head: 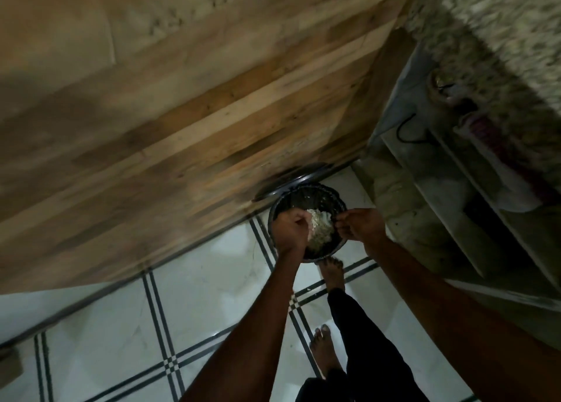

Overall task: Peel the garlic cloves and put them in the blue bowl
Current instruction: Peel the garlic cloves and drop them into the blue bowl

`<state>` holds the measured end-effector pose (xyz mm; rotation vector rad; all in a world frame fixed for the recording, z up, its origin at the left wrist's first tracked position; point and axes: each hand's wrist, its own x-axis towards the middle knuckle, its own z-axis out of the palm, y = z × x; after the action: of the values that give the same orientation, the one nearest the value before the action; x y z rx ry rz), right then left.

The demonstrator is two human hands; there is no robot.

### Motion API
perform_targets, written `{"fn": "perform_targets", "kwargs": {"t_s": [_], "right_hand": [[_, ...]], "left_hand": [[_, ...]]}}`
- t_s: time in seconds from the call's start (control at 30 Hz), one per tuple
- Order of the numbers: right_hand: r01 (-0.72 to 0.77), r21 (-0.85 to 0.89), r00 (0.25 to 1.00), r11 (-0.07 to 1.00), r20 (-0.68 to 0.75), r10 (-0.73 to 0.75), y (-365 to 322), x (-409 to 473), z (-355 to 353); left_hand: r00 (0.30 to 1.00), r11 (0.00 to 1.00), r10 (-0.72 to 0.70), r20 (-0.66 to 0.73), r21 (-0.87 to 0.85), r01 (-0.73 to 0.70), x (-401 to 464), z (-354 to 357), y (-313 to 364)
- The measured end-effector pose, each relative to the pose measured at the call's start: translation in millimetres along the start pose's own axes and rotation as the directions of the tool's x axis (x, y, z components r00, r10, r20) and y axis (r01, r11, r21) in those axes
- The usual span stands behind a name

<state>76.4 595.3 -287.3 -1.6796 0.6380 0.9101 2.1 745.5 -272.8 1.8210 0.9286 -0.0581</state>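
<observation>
1. Wood-grain panelling [170, 122] filled most of the head view, blurred and dim; whether it was a door or a cabinet front could not be told.
2. Floor tiles [218, 283], pale with dark double lines, ran beneath both arms; their far edges were cut off by the frame.
3. One speckled stone counter [491, 28] crossed the upper right corner, smeared by motion blur; shelves [449, 195] under it held items too dark to name.
4. Two bare forearms reached in from the bottom edge, and two bare feet [332, 272] showed below the hands, one partly hidden under the bowl.
5. One dark round bowl [328, 195] sat between the two hands; its colour read as black in the low light, so blue could not be confirmed. A second curved metal rim [291, 181] lay just beyond the fingertips, mostly hidden.
6. The left hand [290, 230] was curled at the bowl's left rim, fingers together and bent inward; what they held was hidden.
7. The right hand [361, 225] pinched at the right rim, fingertips closed together; on what, I could not tell.
8. One pale heap of garlic [318, 224] lay inside the bowl between both sets of fingers; single cloves were too blurred to count.
</observation>
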Motion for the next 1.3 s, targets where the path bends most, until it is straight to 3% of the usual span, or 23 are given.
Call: {"fn": "perform_targets", "kwargs": {"t_s": [0.23,0.37,0.47,0.63,0.83,0.93,0.97,1.03,1.1,1.17,1.23,1.3], "right_hand": [[0.169,0.140,0.986,0.976,-0.010,-0.169,-18.3,-182.5,-108.3],[0.329,0.177,0.938,0.928,-0.176,-0.299,6.4,-279.3,-187.2],[0.410,0.213,0.894,0.887,-0.287,-0.344,38.5,-338.9,-251.8],[0.473,0.277,0.816,0.837,-0.498,-0.296,112.7,-408.0,-363.8],[0.449,0.301,0.739,0.841,-0.654,-0.161,222.9,-450.5,-502.7],[0.418,0.247,0.648,0.874,-0.756,-0.097,273.5,-456.2,-563.1],[0.384,0.209,0.603,0.900,-0.794,-0.072,287.6,-456.0,-579.2],[0.307,0.172,0.504,0.936,-0.864,-0.006,309.5,-455.6,-608.9],[0.230,0.105,0.411,0.968,-0.912,0.001,324.1,-450.0,-632.8],[0.176,0.014,0.369,0.984,-0.928,-0.053,329.8,-439.3,-652.7],[0.130,-0.112,0.361,0.985,-0.920,-0.153,325.9,-426.9,-669.0],[0.090,-0.229,0.364,0.969,-0.898,-0.246,316.0,-413.1,-683.3]], "left_hand": [[0.971,0.980,0.050,0.233,-0.198,-0.003,-137.5,-22.1,101.3],[0.912,0.975,0.127,0.389,-0.220,-0.042,-227.7,7.3,157.7],[0.832,0.974,0.166,0.530,-0.222,-0.053,-298.5,49.4,193.7],[0.635,0.974,0.223,0.740,-0.199,-0.110,-413.0,138.6,232.6],[0.473,0.965,0.235,0.849,-0.145,-0.220,-545.1,263.4,239.9],[0.413,0.925,0.252,0.875,-0.093,-0.368,-592.9,326.7,226.4],[0.392,0.870,0.305,0.868,-0.087,-0.485,-602.0,345.4,220.0],[0.310,0.662,0.449,0.838,-0.079,-0.745,-615.4,378.7,209.0],[0.177,0.361,0.523,0.834,-0.028,-0.932,-622.7,403.1,198.6],[0.139,0.074,0.477,0.868,0.118,-0.990,-629.3,415.8,190.0],[0.152,-0.045,0.442,0.884,0.191,-0.981,-632.0,419.5,184.0],[0.149,-0.063,0.428,0.891,0.194,-0.979,-631.8,418.8,182.2]]}}
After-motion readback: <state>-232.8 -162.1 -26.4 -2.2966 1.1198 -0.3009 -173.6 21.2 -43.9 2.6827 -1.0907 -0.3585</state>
